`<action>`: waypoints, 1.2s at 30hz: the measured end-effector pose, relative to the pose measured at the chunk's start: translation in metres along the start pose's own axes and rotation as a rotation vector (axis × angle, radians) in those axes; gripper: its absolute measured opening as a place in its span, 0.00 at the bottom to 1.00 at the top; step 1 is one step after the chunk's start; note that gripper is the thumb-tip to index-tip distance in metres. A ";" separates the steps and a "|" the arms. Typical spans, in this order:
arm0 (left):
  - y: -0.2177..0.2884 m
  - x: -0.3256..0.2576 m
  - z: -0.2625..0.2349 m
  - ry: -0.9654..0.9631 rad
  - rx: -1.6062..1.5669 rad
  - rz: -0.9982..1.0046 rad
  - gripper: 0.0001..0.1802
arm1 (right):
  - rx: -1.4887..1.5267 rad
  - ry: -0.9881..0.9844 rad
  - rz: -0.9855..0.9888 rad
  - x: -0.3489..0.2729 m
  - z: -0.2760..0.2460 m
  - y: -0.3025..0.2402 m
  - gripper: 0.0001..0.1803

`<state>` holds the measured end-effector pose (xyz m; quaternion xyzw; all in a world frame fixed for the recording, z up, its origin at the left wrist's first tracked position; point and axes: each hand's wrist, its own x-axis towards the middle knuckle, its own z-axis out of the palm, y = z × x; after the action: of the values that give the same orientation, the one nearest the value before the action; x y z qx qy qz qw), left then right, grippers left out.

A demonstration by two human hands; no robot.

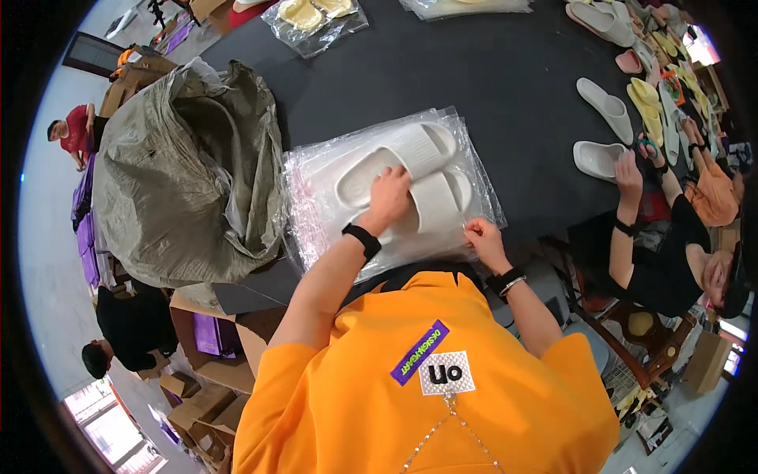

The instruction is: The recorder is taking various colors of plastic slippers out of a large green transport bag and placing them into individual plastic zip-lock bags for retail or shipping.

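A pair of white slippers, an upper slipper and a lower slipper, lies side by side on a stack of clear plastic bags on the dark table. My left hand grips the upper slipper, its curled fingers near the edge of the strap. Part of the lower slipper is hidden beneath that hand. At the near right corner of the stack, my right hand pinches the edge of a clear bag between thumb and fingers.
A large grey-green sack stands left of the bags. Bagged yellow slippers lie at the far edge. Loose slippers spread along the right, where a co-worker's hand touches one. Open cardboard boxes stand at lower left.
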<state>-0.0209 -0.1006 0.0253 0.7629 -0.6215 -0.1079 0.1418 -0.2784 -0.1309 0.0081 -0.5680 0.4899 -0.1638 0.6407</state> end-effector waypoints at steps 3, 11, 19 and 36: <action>-0.044 0.011 -0.020 0.009 0.066 -0.118 0.15 | -0.149 0.052 -0.156 -0.005 0.007 -0.016 0.04; -0.107 0.014 -0.123 0.293 0.239 -0.211 0.15 | -0.340 -0.113 -0.259 -0.005 0.004 -0.050 0.12; 0.001 -0.057 -0.064 -0.031 0.002 0.151 0.13 | -0.200 0.068 -0.057 0.037 0.002 -0.062 0.12; -0.041 -0.048 -0.097 0.170 -0.093 -0.132 0.13 | -0.531 0.139 -0.319 -0.004 -0.024 -0.023 0.11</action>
<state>0.0399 -0.0383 0.1015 0.8010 -0.5502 -0.0806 0.2218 -0.2917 -0.1486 0.0334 -0.7724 0.4629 -0.1670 0.4015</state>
